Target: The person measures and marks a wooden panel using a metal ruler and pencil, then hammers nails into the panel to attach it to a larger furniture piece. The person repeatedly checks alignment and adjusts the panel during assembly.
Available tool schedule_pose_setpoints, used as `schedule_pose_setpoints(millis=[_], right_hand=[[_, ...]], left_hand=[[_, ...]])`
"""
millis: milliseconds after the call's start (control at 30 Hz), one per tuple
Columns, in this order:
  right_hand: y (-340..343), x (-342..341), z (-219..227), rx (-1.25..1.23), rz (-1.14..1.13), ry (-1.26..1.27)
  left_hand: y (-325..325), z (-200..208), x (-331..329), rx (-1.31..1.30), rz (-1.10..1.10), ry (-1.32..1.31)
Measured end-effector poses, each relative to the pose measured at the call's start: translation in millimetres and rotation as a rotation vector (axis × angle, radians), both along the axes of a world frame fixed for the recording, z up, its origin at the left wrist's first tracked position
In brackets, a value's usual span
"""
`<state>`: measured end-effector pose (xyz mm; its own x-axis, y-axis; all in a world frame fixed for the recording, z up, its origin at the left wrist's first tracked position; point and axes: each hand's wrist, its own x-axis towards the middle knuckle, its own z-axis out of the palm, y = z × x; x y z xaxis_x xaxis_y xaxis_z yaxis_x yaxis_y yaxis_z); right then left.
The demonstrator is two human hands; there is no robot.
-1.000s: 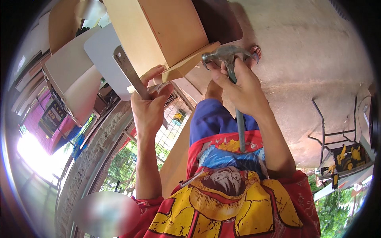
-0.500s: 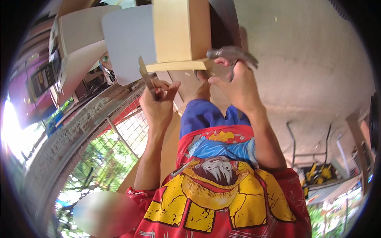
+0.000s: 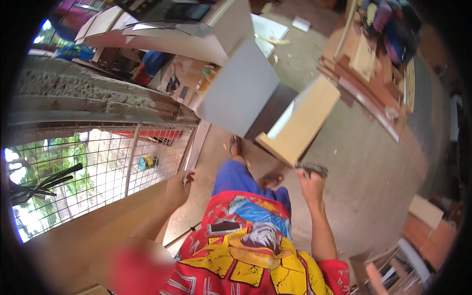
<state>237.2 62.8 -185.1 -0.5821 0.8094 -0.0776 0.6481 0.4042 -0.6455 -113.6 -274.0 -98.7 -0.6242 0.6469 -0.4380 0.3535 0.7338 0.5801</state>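
My right hand [image 3: 313,187] grips a hammer [image 3: 312,169], its dark head showing above the fist near the lower corner of a light wooden box [image 3: 306,129]. My left hand [image 3: 180,189] is out to the left, beside the wire mesh, with its fingers curled; blur and angle hide what, if anything, is in it. The box is tilted in view and leans by a dark panel and a grey board [image 3: 242,91]. Neither hand touches the box.
A cluttered bench top [image 3: 189,81] holds scissors and small items at the upper left. Wire mesh [image 3: 113,162] runs along my left. Stacked wooden boards [image 3: 361,93] lie at the upper right, with a person [image 3: 393,24] nearby. Wood scraps [image 3: 427,216] fill the lower right.
My view has swung, so the box now appears further right. My hands have moved apart and away from the box. The thin blade seen in my left hand no longer shows; the hammer stays in my right.
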Motion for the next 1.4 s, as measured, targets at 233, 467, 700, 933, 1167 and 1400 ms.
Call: schedule_pose_setpoints(millis=[233,467,700,933,1167,1400], right_hand=[[11,-9,129,0.034,-0.130,-0.209],[33,-223,338,-0.175,-0.033,0.067],[10,-376,278,-0.713,0.105,0.315],[67,-693,244,-0.607,0.028,0.720],[164,-863,143,-0.427,-0.396,0.423],[164,-858,170,0.035,-0.021,-0.016]], left_hand=[[41,22,-36,0.095,0.079,-0.131],[66,3,-139,0.250,0.116,-0.168],[43,-20,-203,0.215,0.265,-0.160],[5,5,-197,0.219,0.346,-0.082],[-85,0,-132,0.194,0.650,-0.070],[-84,24,-121,0.162,0.786,-0.264]])
